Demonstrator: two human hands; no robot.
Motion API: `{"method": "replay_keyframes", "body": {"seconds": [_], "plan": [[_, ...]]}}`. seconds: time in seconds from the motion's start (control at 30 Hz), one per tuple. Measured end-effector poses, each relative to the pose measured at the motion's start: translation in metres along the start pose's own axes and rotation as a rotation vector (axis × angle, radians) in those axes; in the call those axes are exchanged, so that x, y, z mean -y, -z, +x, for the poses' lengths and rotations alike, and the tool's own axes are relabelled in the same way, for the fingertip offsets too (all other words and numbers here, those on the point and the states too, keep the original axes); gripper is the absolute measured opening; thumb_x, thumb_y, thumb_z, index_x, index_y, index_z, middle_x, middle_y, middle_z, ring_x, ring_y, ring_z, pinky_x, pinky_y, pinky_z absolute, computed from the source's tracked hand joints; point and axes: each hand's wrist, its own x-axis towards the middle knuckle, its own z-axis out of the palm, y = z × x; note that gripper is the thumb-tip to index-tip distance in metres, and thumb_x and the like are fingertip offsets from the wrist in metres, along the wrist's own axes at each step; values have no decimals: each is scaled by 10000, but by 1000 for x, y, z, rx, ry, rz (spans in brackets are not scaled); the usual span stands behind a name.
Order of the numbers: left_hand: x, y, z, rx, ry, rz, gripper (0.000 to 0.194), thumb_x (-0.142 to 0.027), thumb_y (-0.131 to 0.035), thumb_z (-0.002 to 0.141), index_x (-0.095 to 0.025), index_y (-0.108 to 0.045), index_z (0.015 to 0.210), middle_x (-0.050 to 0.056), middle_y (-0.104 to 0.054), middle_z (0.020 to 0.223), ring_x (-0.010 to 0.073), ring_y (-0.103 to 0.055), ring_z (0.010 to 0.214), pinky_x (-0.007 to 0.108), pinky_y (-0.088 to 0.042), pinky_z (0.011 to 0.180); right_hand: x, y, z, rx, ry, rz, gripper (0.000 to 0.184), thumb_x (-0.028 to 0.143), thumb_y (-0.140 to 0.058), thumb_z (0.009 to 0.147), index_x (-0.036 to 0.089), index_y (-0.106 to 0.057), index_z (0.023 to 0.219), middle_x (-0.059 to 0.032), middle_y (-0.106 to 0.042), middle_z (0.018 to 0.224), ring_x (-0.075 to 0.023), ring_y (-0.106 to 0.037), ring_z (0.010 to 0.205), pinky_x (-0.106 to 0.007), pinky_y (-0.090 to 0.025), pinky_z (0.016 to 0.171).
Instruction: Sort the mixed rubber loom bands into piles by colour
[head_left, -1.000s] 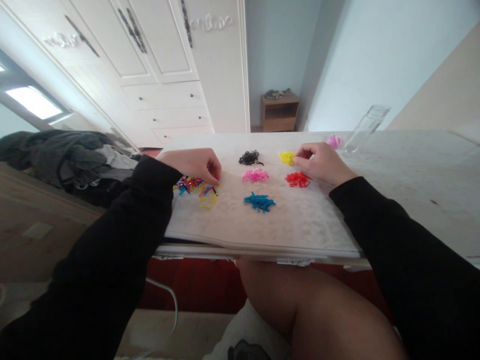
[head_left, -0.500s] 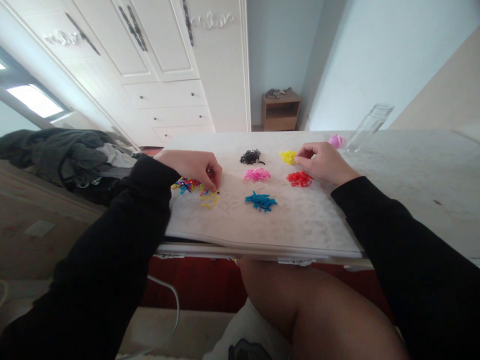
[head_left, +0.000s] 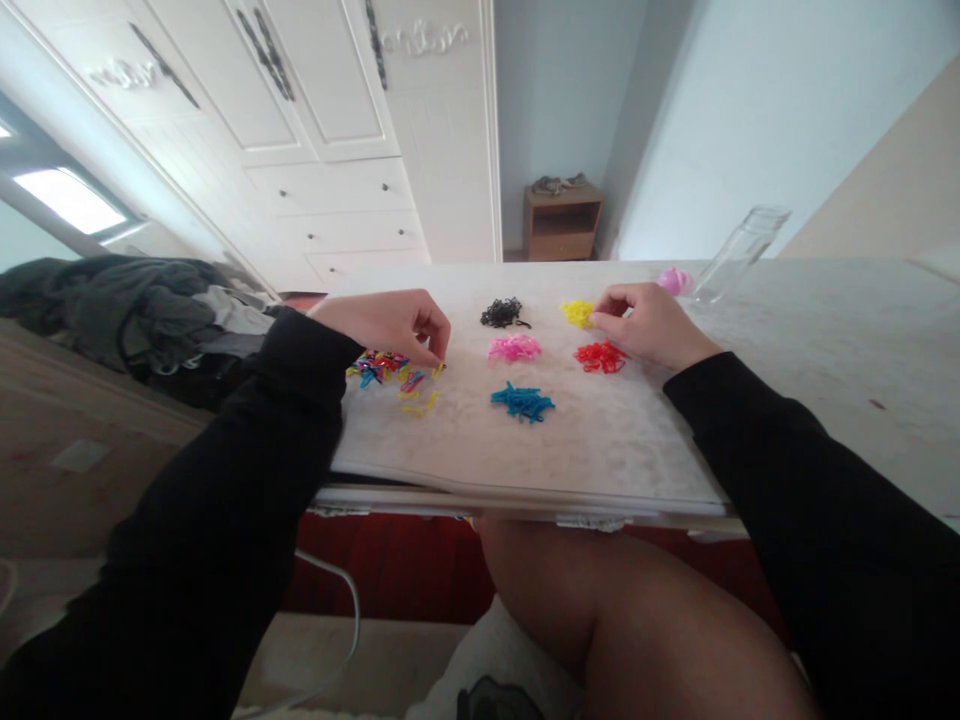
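My left hand (head_left: 401,325) pinches a small yellow band (head_left: 438,370) between thumb and fingertip, just above the table. Beneath and beside it lies a mixed pile of small colourful bands (head_left: 379,365), partly hidden by the hand, with a few loose yellow ones (head_left: 420,405) in front. My right hand (head_left: 649,320) rests at the yellow pile (head_left: 577,314), fingers closed together at its right edge; whether they grip a band is hidden. Just below that hand is a red pile (head_left: 600,356). Black (head_left: 504,313), pink (head_left: 514,348) and blue (head_left: 523,402) piles lie between my hands.
A clear glass bottle (head_left: 739,260) stands tilted in view at the back right, beside a pink object (head_left: 675,281). The pale table (head_left: 600,450) ends close to my knees. Dark clothes (head_left: 135,310) are heaped at the left. White cupboards (head_left: 322,90) stand beyond.
My left hand has lifted slightly and shifted a little right from the mixed pile, with the yellow band in its fingertips. My right hand has stayed at the yellow pile.
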Motion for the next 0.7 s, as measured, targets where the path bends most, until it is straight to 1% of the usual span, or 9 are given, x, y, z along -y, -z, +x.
{"method": "replay_keyframes", "body": {"seconds": [0.13, 0.2, 0.33, 0.4, 0.43, 0.5, 0.57, 0.63, 0.7], "plan": [[0, -5, 4, -45, -44, -140, 87, -274, -792, 723, -187, -787, 731, 35, -781, 743, 157, -711, 697, 265, -529, 688, 0, -1, 1, -18, 4, 6, 105, 250, -649, 773, 204, -672, 682, -53, -733, 730, -199, -621, 720, -338, -459, 701], [-3, -8, 7, -91, -57, -238, 109, -278, -823, 716, -180, -780, 737, 48, -792, 752, 167, -745, 707, 263, -553, 675, -1, -2, 2, -40, 11, 16, 100, 246, -654, 771, 200, -671, 684, -51, -725, 721, -195, -611, 708, -338, -453, 693], [-11, -16, 17, -230, -100, -382, 160, -266, -890, 696, -173, -781, 766, 63, -795, 733, 183, -773, 687, 257, -584, 626, 2, -6, 2, -105, 50, 58, 89, 230, -661, 766, 200, -655, 682, -33, -694, 698, -178, -581, 671, -330, -430, 669], [-15, -20, 23, -311, -142, -453, 182, -257, -907, 688, -163, -786, 787, 72, -804, 742, 186, -786, 697, 256, -605, 635, 7, -7, 1, -125, 80, 92, 97, 232, -645, 782, 202, -644, 689, -20, -675, 691, -170, -570, 662, -323, -424, 660], [-17, -22, 26, -345, -153, -498, 206, -250, -913, 684, -158, -801, 831, 78, -809, 749, 187, -790, 701, 260, -619, 650, 10, -8, 0, -123, 99, 108, 104, 239, -640, 792, 202, -641, 695, -15, -665, 686, -167, -563, 657, -320, -421, 658], [-20, -25, 35, -397, -168, -567, 229, -244, -929, 661, -148, -819, 838, 84, -808, 728, 177, -780, 672, 248, -622, 642, 16, -10, 0, -98, 155, 133, 121, 248, -637, 815, 205, -630, 702, -7, -653, 682, -162, -552, 646, -315, -422, 658], [-25, -27, 45, -453, -195, -608, 204, -250, -933, 670, -147, -832, 814, 95, -818, 757, 162, -775, 678, 241, -628, 671, 22, -11, 2, -78, 268, 113, 129, 232, -632, 840, 204, -636, 715, -23, -670, 724, -175, -578, 695, -321, -435, 692], [-30, -29, 56, -509, -241, -670, 212, -273, -947, 666, -149, -836, 797, 102, -826, 781, 161, -778, 694, 236, -630, 683, 28, -12, 8, -70, 380, 61, 139, 219, -634, 871, 201, -662, 736, -49, -690, 767, -202, -606, 770, -341, -447, 746], [-34, -30, 67, -526, -259, -734, 228, -288, -957, 676, -147, -830, 803, 109, -833, 808, 166, -786, 709, 250, -638, 697, 35, -14, 18, -68, 457, 31, 139, 205, -632, 897, 196, -695, 774, -64, -710, 803, -214, -611, 805, -352, -449, 777]]}}
